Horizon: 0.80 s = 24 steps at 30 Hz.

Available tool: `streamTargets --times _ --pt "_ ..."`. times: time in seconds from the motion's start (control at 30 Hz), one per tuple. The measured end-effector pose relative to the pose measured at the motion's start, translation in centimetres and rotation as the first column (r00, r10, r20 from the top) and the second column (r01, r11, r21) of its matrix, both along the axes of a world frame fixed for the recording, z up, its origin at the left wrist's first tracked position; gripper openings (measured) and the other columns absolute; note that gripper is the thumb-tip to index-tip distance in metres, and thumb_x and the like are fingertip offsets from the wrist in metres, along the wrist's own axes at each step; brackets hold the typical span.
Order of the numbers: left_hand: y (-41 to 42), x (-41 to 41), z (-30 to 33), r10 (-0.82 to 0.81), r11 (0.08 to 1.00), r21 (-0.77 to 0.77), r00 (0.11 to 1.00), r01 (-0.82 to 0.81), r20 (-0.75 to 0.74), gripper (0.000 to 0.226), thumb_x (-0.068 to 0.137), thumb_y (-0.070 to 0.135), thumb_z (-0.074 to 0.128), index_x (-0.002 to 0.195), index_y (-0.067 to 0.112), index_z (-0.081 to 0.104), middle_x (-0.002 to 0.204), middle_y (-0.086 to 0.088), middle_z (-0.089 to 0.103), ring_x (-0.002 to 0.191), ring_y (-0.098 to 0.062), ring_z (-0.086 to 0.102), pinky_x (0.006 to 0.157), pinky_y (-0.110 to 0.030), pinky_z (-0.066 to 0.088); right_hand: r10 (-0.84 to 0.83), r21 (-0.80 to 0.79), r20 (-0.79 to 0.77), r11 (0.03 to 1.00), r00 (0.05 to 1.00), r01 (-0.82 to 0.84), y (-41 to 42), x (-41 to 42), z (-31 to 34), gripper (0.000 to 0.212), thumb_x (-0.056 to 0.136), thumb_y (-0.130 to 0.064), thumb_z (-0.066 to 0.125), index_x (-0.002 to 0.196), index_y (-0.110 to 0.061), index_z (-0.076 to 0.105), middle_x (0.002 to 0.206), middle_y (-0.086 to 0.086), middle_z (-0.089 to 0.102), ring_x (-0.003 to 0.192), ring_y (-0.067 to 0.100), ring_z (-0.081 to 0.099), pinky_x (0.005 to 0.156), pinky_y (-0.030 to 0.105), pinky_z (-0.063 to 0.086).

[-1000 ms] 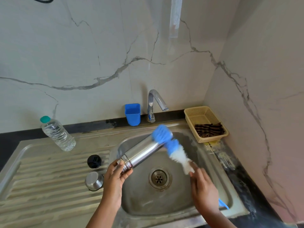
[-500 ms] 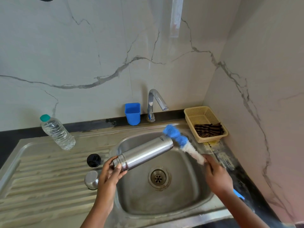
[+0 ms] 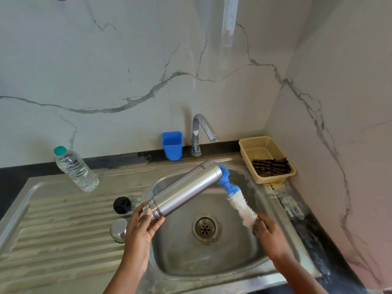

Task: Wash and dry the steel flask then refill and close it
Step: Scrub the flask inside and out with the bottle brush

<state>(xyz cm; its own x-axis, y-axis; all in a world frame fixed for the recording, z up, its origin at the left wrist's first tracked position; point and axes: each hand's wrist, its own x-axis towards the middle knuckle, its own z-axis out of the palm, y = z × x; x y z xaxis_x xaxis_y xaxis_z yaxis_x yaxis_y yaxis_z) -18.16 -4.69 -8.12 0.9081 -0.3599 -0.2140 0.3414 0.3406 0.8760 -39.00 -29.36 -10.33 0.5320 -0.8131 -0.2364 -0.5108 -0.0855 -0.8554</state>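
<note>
The steel flask (image 3: 186, 187) lies tilted over the sink basin (image 3: 203, 259), its base pointing up and away toward the tap. My left hand (image 3: 144, 225) grips its neck end. My right hand (image 3: 269, 232) holds the handle of a blue and white bottle brush (image 3: 235, 194), whose blue tip touches the flask's base. The flask's black stopper (image 3: 122, 205) and steel cap (image 3: 118, 230) sit on the drainboard to the left of the basin.
A plastic water bottle (image 3: 75, 168) with a green cap stands at the back left of the drainboard (image 3: 53, 230). A blue cup (image 3: 172, 148) and the tap (image 3: 201, 132) are behind the basin. A beige basket (image 3: 266, 159) holding a striped cloth sits at right.
The brush has slid from beside the flask's upper end round to its base. My right hand swung out to the right and came back toward the basin. The flask stays tilted in my left hand.
</note>
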Motion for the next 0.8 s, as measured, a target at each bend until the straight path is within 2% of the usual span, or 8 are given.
streamTargets --times 0.07,0.13,0.23,0.3,0.5,0.57,0.7,0.8 --pt "-0.2 0.2 0.3 -0.002 0.995 0.101 0.992 -0.010 0.125 0.022 0.098 0.008 0.051 0.116 0.017 0.062 0.101 -0.001 0.073 0.097 -0.013 0.070 0.083 -0.029 0.060 0.000 0.009 0.004 1.000 1.000 0.000 0.3 -0.6 -0.3 0.019 0.097 -0.012 0.042 0.092 -0.015 0.061 0.076 0.012 0.063 0.075 0.037 0.058 0.076 0.050 0.052" --pt "-0.1 0.6 0.2 -0.053 0.969 0.248 0.957 -0.020 0.284 0.027 0.096 0.011 0.056 0.119 0.025 0.061 0.107 -0.001 0.073 0.101 -0.015 0.070 0.086 -0.031 0.059 0.002 -0.001 0.002 1.000 1.000 -0.002 0.8 -0.9 0.4 0.021 0.097 -0.013 0.043 0.096 -0.021 0.063 0.083 0.012 0.066 0.087 0.039 0.062 0.084 0.053 0.051" --pt "-0.1 0.7 0.2 -0.213 0.872 0.489 0.872 -0.033 0.440 0.032 0.094 0.020 0.062 0.120 0.040 0.059 0.107 0.004 0.072 0.094 -0.015 0.071 0.083 -0.029 0.055 0.116 -0.138 -0.077 0.982 0.990 -0.126 1.9 -0.3 2.3 0.033 0.098 -0.021 0.047 0.092 -0.051 0.060 0.071 -0.009 0.065 0.073 0.021 0.064 0.068 0.039 0.051" --pt "-0.6 0.2 0.5 -0.291 0.811 0.582 0.828 -0.052 0.479 0.033 0.094 0.020 0.063 0.119 0.042 0.056 0.106 0.009 0.069 0.092 -0.009 0.069 0.080 -0.020 0.051 0.144 -0.267 -0.117 0.948 0.983 -0.170 2.8 0.3 3.4 0.024 0.099 -0.033 0.045 0.101 -0.056 0.050 0.068 -0.018 0.063 0.068 0.014 0.062 0.061 0.036 0.047" --pt "-1.5 -0.1 2.0 -0.385 0.741 0.669 0.779 -0.058 0.495 0.040 0.094 0.014 0.065 0.114 0.044 0.048 0.106 0.019 0.063 0.095 0.010 0.061 0.078 -0.006 0.047 0.319 -0.530 -0.034 0.798 0.947 -0.288 5.1 0.0 4.4 0.029 0.097 -0.051 0.038 0.120 -0.049 0.055 0.108 -0.032 0.062 0.088 -0.007 0.064 0.067 0.026 0.054" --pt "-1.6 0.0 2.4 -0.389 0.759 0.651 0.781 -0.028 0.488 0.044 0.094 0.006 0.063 0.113 0.042 0.049 0.107 0.017 0.063 0.095 0.013 0.061 0.079 -0.004 0.047 0.338 -0.604 -0.092 0.729 0.937 -0.322 5.3 0.0 3.8 0.027 0.097 -0.047 0.041 0.120 -0.049 0.053 0.110 -0.029 0.062 0.085 -0.002 0.065 0.061 0.027 0.055" --pt "-1.4 -0.3 2.9 -0.386 0.757 0.651 0.766 -0.056 0.514 0.039 0.093 0.011 0.066 0.118 0.038 0.050 0.109 0.017 0.062 0.097 0.019 0.057 0.077 0.000 0.043 0.198 -0.621 -0.117 0.750 0.973 -0.228 5.5 0.7 3.3 0.025 0.097 -0.035 0.049 0.117 -0.050 0.048 0.105 -0.026 0.064 0.078 0.004 0.064 0.053 0.028 0.051" --pt "-1.2 -0.4 2.9 -0.388 0.762 0.645 0.761 -0.053 0.520 0.044 0.094 0.012 0.065 0.114 0.046 0.047 0.108 0.017 0.063 0.097 0.017 0.058 0.080 -0.003 0.046 0.257 -0.670 -0.131 0.689 0.958 -0.276 5.9 0.7 3.4 0.027 0.094 -0.035 0.048 0.117 -0.045 0.053 0.101 -0.024 0.063 0.074 0.006 0.062 0.048 0.025 0.050"
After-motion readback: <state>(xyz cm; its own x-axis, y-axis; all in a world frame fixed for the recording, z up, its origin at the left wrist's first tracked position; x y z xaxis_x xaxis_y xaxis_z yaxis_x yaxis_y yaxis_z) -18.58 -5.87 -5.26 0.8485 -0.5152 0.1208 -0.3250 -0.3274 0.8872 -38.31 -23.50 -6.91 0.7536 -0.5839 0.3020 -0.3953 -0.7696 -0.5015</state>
